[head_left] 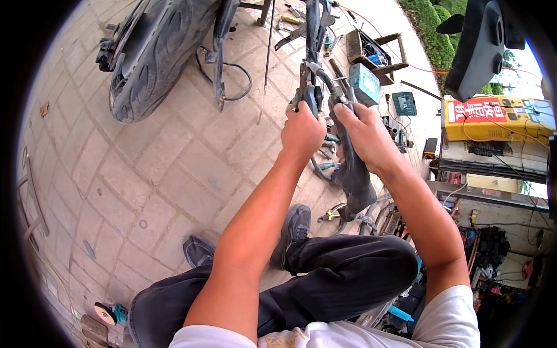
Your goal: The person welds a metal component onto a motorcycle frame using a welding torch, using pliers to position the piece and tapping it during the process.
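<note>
My left hand (303, 129) is closed around what look like dark-handled pliers (311, 98). Their head reaches up beside the lower end of a black frame tube (313, 40); whether the jaws touch it I cannot tell. Just to the right, my right hand (370, 138) grips a long, scuffed black part (352, 171), its thumb lying along the top. This part widens toward its lower end, near my knee. A dark cable (326, 78) bends down between the tube and my right thumb. Both palms and several fingertips are hidden.
A scooter wheel (168, 58) stands upper left on the paving. Yellow-handled pliers (332, 212) lie by my shoe (293, 229). A teal case (364, 84) and wooden tool box (377, 55) are beyond. An angle grinder (113, 313) rests lower left; a yellow cabinet (496, 118) is right.
</note>
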The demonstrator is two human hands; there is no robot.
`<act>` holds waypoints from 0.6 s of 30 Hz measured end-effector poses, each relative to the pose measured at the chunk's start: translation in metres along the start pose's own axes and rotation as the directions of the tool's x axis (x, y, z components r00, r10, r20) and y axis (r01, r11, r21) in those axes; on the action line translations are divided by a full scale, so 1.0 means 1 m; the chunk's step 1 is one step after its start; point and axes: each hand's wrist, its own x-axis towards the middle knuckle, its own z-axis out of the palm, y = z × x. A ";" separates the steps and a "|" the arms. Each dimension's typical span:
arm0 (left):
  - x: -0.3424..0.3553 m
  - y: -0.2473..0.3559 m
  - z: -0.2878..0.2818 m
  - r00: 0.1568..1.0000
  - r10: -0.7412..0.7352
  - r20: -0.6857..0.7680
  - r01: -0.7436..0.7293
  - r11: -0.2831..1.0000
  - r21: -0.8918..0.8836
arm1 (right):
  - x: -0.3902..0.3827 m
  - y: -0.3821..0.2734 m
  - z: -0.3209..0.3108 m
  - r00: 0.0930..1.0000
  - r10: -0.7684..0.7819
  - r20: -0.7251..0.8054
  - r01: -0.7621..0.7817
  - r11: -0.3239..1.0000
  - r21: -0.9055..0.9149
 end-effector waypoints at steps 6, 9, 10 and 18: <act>0.001 -0.001 0.002 1.000 0.004 0.017 -0.005 1.000 0.029 | 0.002 0.006 0.001 1.000 -0.023 -0.013 0.023 1.000 -0.009; 0.000 -0.001 0.002 1.000 0.005 0.016 -0.006 0.999 0.037 | 0.002 0.007 -0.001 1.000 -0.024 -0.009 0.024 0.999 -0.031; 0.001 -0.001 0.002 1.000 0.009 0.014 -0.009 0.999 0.037 | 0.002 0.005 -0.001 1.000 -0.021 -0.007 0.021 1.000 -0.021; 0.001 0.000 0.003 1.000 0.009 -0.010 -0.009 1.000 0.017 | 0.006 0.003 -0.005 1.000 -0.011 0.021 0.010 0.999 0.047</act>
